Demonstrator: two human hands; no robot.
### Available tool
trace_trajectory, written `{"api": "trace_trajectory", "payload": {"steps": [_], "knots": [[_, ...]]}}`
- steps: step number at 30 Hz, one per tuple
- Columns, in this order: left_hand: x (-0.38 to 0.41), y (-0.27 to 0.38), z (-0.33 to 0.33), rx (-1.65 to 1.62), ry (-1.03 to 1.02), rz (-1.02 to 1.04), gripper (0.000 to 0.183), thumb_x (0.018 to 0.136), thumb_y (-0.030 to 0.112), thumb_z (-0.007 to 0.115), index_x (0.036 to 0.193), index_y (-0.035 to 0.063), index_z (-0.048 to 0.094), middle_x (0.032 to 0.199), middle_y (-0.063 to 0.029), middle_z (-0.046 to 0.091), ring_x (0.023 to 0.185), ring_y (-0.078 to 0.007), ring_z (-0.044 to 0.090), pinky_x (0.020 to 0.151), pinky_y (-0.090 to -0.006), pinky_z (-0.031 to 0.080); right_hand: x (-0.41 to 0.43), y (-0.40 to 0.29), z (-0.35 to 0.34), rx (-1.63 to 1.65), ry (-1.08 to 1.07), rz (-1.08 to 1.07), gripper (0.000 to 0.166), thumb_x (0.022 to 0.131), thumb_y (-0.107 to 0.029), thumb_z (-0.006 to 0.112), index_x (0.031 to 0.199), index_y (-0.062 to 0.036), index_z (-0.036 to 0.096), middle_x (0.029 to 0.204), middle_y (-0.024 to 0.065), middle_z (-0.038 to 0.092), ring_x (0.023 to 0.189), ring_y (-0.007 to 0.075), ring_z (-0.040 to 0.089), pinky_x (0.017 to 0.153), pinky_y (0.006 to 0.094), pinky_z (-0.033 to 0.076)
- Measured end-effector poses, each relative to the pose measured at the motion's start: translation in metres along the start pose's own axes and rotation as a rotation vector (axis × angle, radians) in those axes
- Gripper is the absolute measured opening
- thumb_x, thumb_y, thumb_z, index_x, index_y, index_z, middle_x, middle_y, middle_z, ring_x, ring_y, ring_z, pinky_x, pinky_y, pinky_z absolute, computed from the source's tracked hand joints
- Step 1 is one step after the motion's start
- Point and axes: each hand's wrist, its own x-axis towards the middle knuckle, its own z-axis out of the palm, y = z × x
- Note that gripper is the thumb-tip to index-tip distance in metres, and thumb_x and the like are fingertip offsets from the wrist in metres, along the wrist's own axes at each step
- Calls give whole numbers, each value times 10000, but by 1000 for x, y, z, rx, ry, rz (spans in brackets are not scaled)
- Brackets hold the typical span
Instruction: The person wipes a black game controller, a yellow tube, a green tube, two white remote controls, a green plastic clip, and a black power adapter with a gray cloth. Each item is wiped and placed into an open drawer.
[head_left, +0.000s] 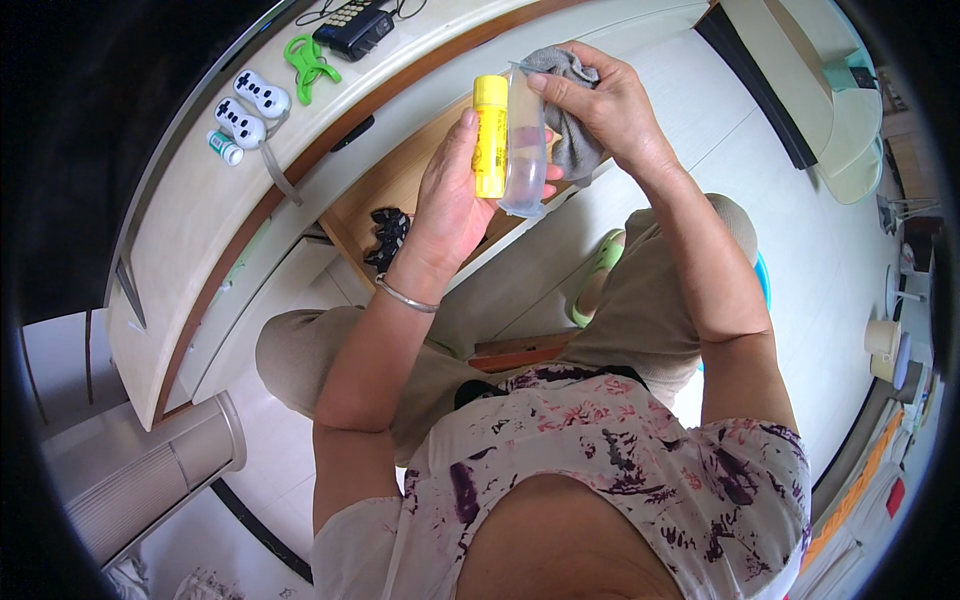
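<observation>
My left hand (452, 180) holds a yellow glue stick (490, 139) with printing on it, together with a clear, frosted plastic case (527, 161) alongside it. Its fingertips show past the far side of the case. A grey cloth (574, 142) is bunched in my right hand (611, 101), and the right thumb presses on the case's upper end. Below both hands is a pulled-out wooden drawer (390, 176). Inside it, near my left wrist, lies a black object (388, 236) that may be a hair claw clip.
On the cabinet top (180, 247) lie two white game controllers (251, 109), a small white-and-teal tube (224, 148), a green clip (307, 67) and a black cordless handset (352, 26) with a plug adapter. A dark screen (97, 165) stands at left. A grey bin-like unit (150, 465) stands lower left.
</observation>
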Motion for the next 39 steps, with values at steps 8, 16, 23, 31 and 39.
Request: {"api": "trace_trajectory", "payload": {"steps": [8, 16, 23, 31, 39], "knots": [[-2, -3, 1, 136, 21, 51, 361, 911, 218, 508, 1193, 1, 444, 1105, -199, 579, 862, -247, 625, 683, -333, 527, -2, 1, 2, 1, 116, -42, 279, 821, -226, 662, 1002, -22, 603, 762, 13, 622, 694, 65, 536, 639, 244, 473], [4, -1, -10, 31, 191, 153, 241, 877, 177, 561, 1067, 30, 539, 1000, -115, 615, 821, -198, 625, 585, -281, 480, -6, 1, 12, -497, 86, -721, 241, 836, -131, 580, 1035, 0, 544, 931, 140, 516, 736, 262, 573, 677, 318, 488], [-2, -3, -15, 180, 154, 125, 234, 881, 150, 522, 1072, 18, 546, 996, -103, 619, 818, -179, 621, 566, -266, 467, -11, 0, 23, -548, -53, -662, 169, 749, -39, 632, 909, -46, 579, 858, 123, 499, 747, 285, 563, 639, 351, 467], [-8, -15, -104, 834, 436, 66, 236, 844, 189, 595, 1016, 29, 575, 954, -93, 637, 743, -163, 614, 588, -278, 481, -19, 2, 8, -604, 36, -456, 170, 823, -73, 626, 964, 14, 585, 831, 94, 530, 680, 183, 537, 617, 290, 468], [-58, -80, -258, 1641, 482, -350, 392, 684, 277, 710, 947, 21, 573, 890, -186, 623, 850, -342, 603, 725, -405, 467, -17, 17, 8, -666, -29, -459, 170, 840, -120, 617, 947, 11, 600, 816, 87, 562, 678, 178, 555, 629, 295, 480]]}}
